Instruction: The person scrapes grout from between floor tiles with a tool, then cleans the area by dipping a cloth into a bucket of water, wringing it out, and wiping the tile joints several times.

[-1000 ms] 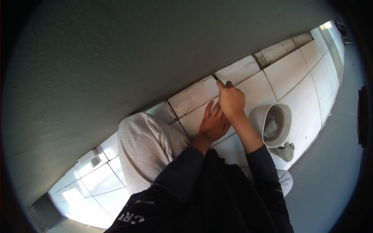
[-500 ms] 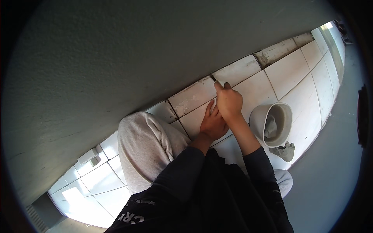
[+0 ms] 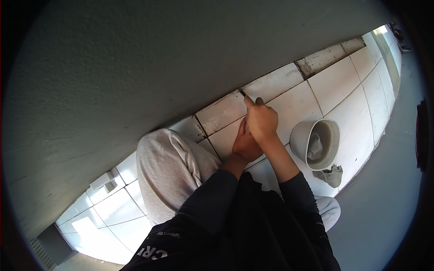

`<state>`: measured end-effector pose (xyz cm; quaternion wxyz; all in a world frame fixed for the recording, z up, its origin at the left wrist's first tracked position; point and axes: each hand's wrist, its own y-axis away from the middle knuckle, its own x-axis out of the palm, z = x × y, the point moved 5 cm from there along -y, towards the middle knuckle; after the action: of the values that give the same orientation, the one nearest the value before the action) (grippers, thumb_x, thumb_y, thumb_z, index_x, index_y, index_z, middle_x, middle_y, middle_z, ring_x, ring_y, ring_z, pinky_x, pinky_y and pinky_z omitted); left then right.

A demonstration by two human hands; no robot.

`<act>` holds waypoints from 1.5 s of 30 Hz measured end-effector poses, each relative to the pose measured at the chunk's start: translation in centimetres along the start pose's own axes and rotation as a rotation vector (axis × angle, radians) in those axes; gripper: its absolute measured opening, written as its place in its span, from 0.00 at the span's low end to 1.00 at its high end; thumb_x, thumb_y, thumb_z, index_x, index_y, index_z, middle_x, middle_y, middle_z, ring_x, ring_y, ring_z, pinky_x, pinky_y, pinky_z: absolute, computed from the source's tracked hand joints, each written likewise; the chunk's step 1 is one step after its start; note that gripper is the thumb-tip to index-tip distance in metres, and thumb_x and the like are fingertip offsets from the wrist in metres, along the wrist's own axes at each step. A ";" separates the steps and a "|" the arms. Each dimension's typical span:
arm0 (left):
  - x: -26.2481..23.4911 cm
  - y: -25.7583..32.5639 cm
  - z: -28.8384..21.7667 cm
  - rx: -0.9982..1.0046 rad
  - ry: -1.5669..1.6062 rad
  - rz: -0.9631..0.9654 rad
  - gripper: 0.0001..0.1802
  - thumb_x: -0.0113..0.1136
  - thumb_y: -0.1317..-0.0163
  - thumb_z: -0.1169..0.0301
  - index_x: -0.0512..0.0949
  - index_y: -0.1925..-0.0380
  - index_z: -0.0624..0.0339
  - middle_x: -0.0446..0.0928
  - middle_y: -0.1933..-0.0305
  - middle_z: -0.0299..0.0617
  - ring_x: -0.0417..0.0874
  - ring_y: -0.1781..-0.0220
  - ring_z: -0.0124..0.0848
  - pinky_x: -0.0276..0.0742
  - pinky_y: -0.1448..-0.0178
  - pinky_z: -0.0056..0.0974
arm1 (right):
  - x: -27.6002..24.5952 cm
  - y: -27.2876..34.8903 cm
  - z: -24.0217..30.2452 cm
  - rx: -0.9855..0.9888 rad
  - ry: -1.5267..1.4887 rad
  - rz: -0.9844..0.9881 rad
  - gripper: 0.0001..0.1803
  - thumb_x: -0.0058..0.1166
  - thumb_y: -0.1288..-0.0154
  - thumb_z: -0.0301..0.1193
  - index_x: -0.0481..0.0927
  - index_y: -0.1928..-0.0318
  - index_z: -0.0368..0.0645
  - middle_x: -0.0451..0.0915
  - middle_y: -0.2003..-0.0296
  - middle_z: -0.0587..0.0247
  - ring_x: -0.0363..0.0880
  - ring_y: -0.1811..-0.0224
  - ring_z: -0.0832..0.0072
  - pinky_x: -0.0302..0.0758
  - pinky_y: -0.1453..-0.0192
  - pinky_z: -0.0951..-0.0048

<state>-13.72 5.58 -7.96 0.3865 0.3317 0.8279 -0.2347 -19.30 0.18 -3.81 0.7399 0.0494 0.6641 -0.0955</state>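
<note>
There are two hands (image 3: 262,121), one bucket (image 3: 299,142), two sleeves (image 3: 298,192) and at least one rag (image 3: 332,176).

And here's the tiled surface (image 3: 332,86), white squares stretching out both sides of the bucket (image 3: 299,142), which stands right on them! Just beside that bucket, on its near side, a crumpled grey cloth (image 3: 332,176) lies on the tiles. Beyond the bucket, a tile (image 3: 323,61) shows heavy brownish staining, and left of it, well apart, dark grime (image 3: 200,126) fills a joint. A grey trouser leg (image 3: 169,171) rests there too, left of the bucket!
</note>
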 end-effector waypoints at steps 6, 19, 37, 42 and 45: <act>0.1 -0.2 0.0 -0.002 -0.041 0.097 0.28 0.51 0.43 0.60 0.64 0.41 0.53 0.60 0.35 0.43 0.53 0.30 0.39 0.43 0.28 0.51 | 0.1 -0.6 -1.1 0.086 -0.081 0.032 0.10 0.48 0.46 0.29 0.76 0.62 0.50 0.77 0.73 0.57 0.79 0.77 0.58 0.75 0.76 0.62; 0.8 0.5 1.1 0.013 -0.052 -0.047 0.28 0.42 0.37 0.55 0.59 0.38 0.53 0.57 0.33 0.41 0.49 0.28 0.37 0.41 0.27 0.45 | -1.4 2.7 4.9 -0.051 0.265 -0.279 0.09 0.47 0.45 0.31 0.76 0.63 0.49 0.76 0.74 0.59 0.80 0.76 0.58 0.76 0.76 0.63; -0.5 0.0 0.0 0.020 -0.098 -0.054 0.27 0.48 0.42 0.56 0.66 0.43 0.53 0.62 0.36 0.42 0.54 0.31 0.38 0.38 0.28 0.52 | -0.1 -0.8 -1.7 0.026 -0.016 -0.018 0.08 0.47 0.42 0.30 0.76 0.62 0.50 0.76 0.75 0.58 0.79 0.78 0.59 0.76 0.77 0.62; 0.1 0.3 0.2 0.014 -0.039 0.043 0.27 0.50 0.43 0.57 0.68 0.44 0.53 0.62 0.37 0.44 0.53 0.30 0.40 0.39 0.28 0.54 | -0.2 -0.6 -1.4 0.001 -0.042 -0.023 0.09 0.47 0.44 0.29 0.77 0.63 0.50 0.77 0.73 0.58 0.79 0.79 0.59 0.76 0.76 0.63; 0.0 0.3 0.2 0.007 -0.029 0.053 0.26 0.50 0.42 0.58 0.68 0.44 0.54 0.62 0.37 0.45 0.53 0.30 0.41 0.40 0.29 0.54 | -0.2 -1.1 -2.4 0.069 -0.009 -0.002 0.09 0.47 0.45 0.29 0.77 0.63 0.50 0.76 0.73 0.57 0.79 0.78 0.59 0.76 0.76 0.62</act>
<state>-13.44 5.69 -8.12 0.4035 0.3514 0.8122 -0.2322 -21.91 -0.34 -3.80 0.7407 0.0740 0.6570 -0.1194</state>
